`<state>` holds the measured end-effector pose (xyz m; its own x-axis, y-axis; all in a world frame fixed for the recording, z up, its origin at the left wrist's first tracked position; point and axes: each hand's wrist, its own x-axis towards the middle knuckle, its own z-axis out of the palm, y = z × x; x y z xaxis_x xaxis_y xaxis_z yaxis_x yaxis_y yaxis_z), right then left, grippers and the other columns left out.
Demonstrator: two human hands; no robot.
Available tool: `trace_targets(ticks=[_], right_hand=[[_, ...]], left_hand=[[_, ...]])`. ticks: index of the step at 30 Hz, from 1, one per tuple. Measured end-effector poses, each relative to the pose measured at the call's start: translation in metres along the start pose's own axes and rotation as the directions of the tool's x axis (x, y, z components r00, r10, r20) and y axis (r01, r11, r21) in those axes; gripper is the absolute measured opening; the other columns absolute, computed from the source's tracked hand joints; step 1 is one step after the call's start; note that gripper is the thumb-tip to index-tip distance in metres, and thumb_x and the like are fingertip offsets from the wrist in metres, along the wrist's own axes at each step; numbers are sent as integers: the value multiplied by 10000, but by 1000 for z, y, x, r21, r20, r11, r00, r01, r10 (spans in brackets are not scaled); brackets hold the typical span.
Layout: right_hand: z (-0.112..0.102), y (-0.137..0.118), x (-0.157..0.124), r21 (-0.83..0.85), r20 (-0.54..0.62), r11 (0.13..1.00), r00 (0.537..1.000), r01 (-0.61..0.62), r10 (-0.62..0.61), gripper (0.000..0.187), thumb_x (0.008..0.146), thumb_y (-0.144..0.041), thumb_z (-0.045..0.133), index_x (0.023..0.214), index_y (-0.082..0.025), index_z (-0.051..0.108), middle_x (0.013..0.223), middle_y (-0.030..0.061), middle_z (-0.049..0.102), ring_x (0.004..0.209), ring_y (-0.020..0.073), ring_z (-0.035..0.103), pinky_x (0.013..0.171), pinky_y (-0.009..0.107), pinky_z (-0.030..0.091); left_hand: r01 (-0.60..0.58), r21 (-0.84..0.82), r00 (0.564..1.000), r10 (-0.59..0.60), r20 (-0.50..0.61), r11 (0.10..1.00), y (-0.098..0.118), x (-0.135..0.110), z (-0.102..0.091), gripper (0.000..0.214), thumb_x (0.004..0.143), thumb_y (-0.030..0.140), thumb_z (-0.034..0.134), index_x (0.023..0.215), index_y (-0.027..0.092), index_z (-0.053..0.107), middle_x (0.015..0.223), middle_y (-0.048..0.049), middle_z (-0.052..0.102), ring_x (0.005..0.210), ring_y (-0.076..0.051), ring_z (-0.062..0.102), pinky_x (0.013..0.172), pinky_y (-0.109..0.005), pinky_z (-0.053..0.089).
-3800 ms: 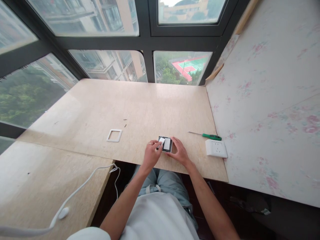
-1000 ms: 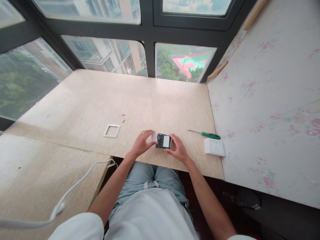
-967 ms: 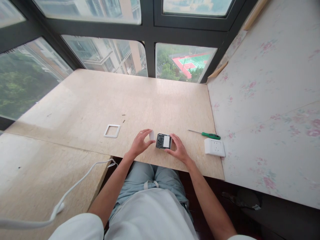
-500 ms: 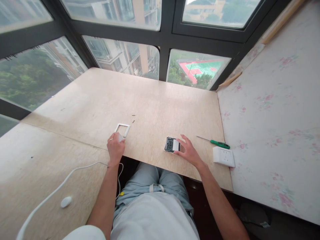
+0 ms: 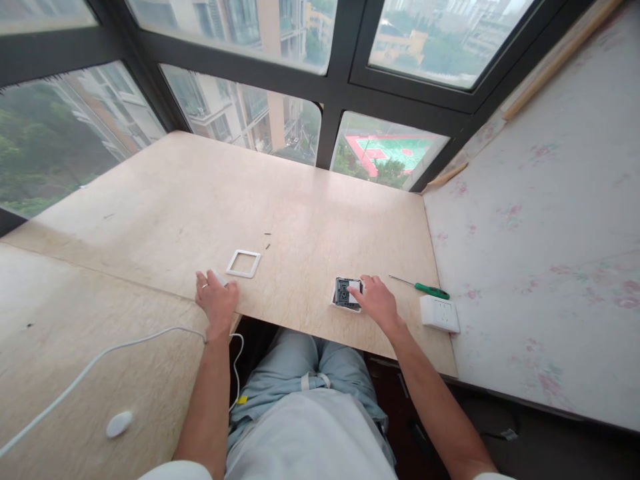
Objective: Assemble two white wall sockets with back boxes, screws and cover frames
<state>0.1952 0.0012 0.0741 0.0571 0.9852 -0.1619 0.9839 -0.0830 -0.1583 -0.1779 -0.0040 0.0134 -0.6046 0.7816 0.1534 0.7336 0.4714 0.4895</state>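
Observation:
My left hand [image 5: 219, 303] is low over the table edge, thumb and fingers closed about a small flat white plastic piece [image 5: 219, 276], which they mostly cover. Just beyond it lies a square white switch frame [image 5: 240, 274], hollow in the middle. To the right, a wall switch [image 5: 342, 293] rests on the table with its dark inner mechanism facing up and a white rocker on its right side. My right hand [image 5: 379, 303] grips that side, thumb across the rocker and fingers along the far edge.
A green-handled screwdriver [image 5: 432, 291] and a white wall socket [image 5: 439, 314] lie at the right by the wall. Two small screws [image 5: 268, 246] lie behind the frame. A white cable [image 5: 100, 360] and a round white disc [image 5: 119, 424] are on the left.
My left hand has shifted left and away from the frame with the white piece, lowering toward the table. My right hand has closed in on the switch, its thumb now over the rocker.

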Motion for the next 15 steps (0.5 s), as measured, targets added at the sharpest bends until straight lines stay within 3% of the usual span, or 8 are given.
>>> trace_targets(ticks=[4, 6, 8, 10, 12, 13, 15], right_hand=[[-4, -12, 2, -52, 70, 996, 995, -68, 71, 392, 952, -512, 465, 1114, -179, 594, 1066, 110, 671, 963, 236, 664, 736, 292, 453], [-7, -17, 2, -77, 78, 994, 994, -75, 81, 372, 961, -485, 451, 1115, -176, 588, 1073, 118, 674, 969, 236, 669, 741, 290, 453], [-9, -22, 2, -106, 80, 991, 993, -76, 85, 353, 963, -455, 451, 1119, -171, 592, 1094, 131, 670, 977, 240, 672, 747, 289, 458], [-11, -27, 3, -122, 82, 989, 993, -80, 90, 342, 961, -431, 456, 1120, -164, 601, 1107, 145, 668, 982, 245, 675, 757, 290, 465], [-13, -30, 5, -129, 90, 989, 992, -77, 89, 342, 959, -420, 462, 1124, -158, 608, 1120, 154, 669, 989, 253, 679, 769, 296, 473], [-14, -31, 7, -131, 96, 989, 992, -74, 87, 341, 961, -410, 459, 1126, -155, 612, 1123, 157, 671, 991, 257, 681, 772, 301, 477], [-16, -33, 9, -134, 111, 989, 991, -65, 80, 334, 968, -379, 442, 1123, -147, 623, 1124, 164, 676, 996, 264, 685, 778, 311, 483]], left_hand=[[-185, -130, 980, 172, -104, 974, 27, -17, 5, 633, 815, 260, 589, 1395, 74, 419, 1560, -264, 259, 1445, -406, 257, 1131, -589, 266], [-357, -216, 934, 341, -107, 909, 54, -39, 11, 570, 853, 274, 572, 1380, 104, 437, 1543, -240, 309, 1444, -370, 284, 1135, -548, 288], [-549, -322, 823, 565, -50, 771, 85, -66, 18, 543, 894, 302, 554, 1392, 130, 424, 1522, -216, 359, 1446, -326, 302, 1138, -498, 310], [-679, -423, 647, 762, 40, 600, 116, -92, 27, 557, 917, 331, 544, 1424, 157, 391, 1529, -188, 367, 1457, -291, 291, 1150, -466, 305], [-730, -496, 462, 874, 149, 470, 141, -110, 38, 595, 904, 379, 573, 1434, 180, 389, 1548, -166, 353, 1472, -293, 259, 1157, -472, 291], [-728, -517, 404, 891, 206, 450, 150, -114, 44, 622, 887, 400, 598, 1434, 184, 395, 1554, -163, 347, 1477, -305, 246, 1157, -489, 284], [-707, -545, 332, 892, 306, 450, 163, -117, 57, 692, 850, 423, 646, 1440, 169, 390, 1548, -173, 359, 1477, -334, 234, 1157, -531, 265]])
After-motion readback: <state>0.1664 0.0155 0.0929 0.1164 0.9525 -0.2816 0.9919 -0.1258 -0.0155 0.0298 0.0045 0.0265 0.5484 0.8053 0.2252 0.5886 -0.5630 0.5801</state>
